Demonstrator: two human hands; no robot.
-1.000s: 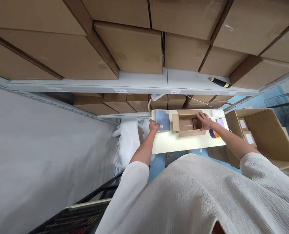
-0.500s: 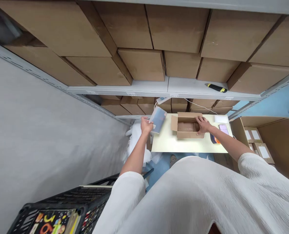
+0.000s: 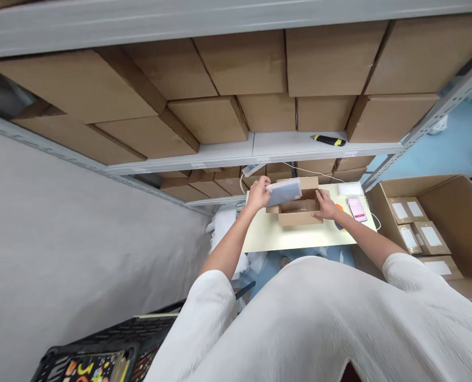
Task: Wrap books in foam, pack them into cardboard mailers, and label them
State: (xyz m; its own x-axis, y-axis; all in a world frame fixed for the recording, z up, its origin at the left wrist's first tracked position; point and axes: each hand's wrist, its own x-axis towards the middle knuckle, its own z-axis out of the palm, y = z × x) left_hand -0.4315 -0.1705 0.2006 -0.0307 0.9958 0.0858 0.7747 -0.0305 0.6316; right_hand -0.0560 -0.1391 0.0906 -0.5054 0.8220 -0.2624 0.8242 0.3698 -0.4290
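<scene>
Cardboard hides a fair bit here: the inside of the small open carton (image 3: pixel 299 211) is mostly covered by the packet we hold over it, so contents can't be made out. Our white top fills the lower frame & blocks the near table edge. The label print on the packet is too small to read; the phone (image 3: pixel 356 208) screen is blurred. An orange item (image 3: pixel 340 208) sits behind our right wrist, only a sliver showing.

The packet (image 3: pixel 284 192) is flat, blue-grey, in a shiny clear wrap w/ a pale strip along its left end. It hangs tilted just above the carton's far-left part, not yet inside. Our left hand (image 3: pixel 258 193) is clamped on the packet's left end, fingers curled round it. Our right hand (image 3: pixel 325 206) rests on the carton's right wall, fingers hooked over the rim & gripping it. Hands are apart, one each side of the carton.

The carton sits on a pale yellow table (image 3: pixel 275 236), flaps open. Phone lies just right of our right hand; a white pad (image 3: pixel 349 189) beyond it. A white cable (image 3: pixel 311 172) runs from the shelf down toward the table. A yellow-black utility knife (image 3: pixel 328 140) lies on the grey shelf (image 3: pixel 236 154) among brown boxes. Right: a big open box (image 3: pixel 451 223) w/ labelled parcels (image 3: pixel 414 228). Bottom left: a black crate (image 3: pixel 100 353) w/ colourful books, cut off by the frame edge
</scene>
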